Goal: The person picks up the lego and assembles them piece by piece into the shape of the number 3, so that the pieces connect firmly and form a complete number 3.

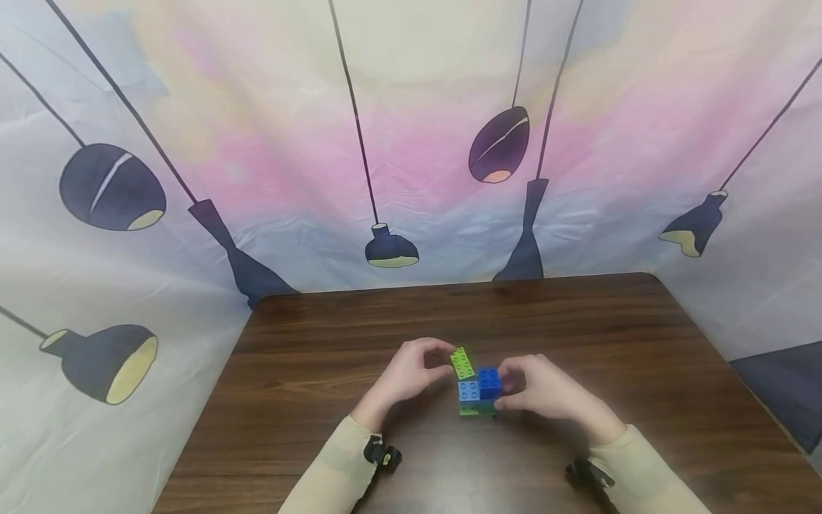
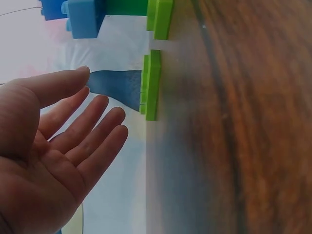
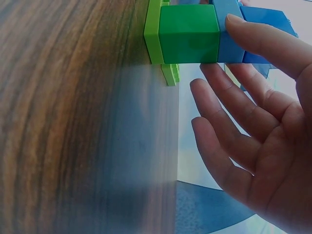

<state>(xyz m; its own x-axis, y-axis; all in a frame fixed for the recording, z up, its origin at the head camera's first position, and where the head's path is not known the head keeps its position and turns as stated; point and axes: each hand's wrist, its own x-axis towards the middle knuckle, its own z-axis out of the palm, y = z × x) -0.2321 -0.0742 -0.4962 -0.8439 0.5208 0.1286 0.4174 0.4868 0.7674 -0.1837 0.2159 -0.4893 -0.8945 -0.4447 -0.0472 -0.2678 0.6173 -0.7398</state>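
Observation:
A stack of toy building bricks stands on the table: a lime plate point(image 3: 154, 34) at the bottom, a green brick point(image 3: 189, 34), a light blue brick point(image 1: 469, 390), and a dark blue brick point(image 1: 489, 383) on top at the right. Flat on the table behind the stack lies a loose lime plate point(image 1: 462, 363). My left hand point(image 1: 411, 369) is beside this plate, fingers loosely extended and apart from it in the left wrist view. With thumb in front and fingers behind, my right hand point(image 1: 542, 385) holds the stack's right side; its fingertips are partly hidden.
The brown wooden table point(image 1: 308, 428) reaches back to a fabric backdrop point(image 1: 289, 143) printed with hanging lamps. A dark strap device point(image 1: 382, 453) is on the left wrist and another point(image 1: 587, 472) on the right.

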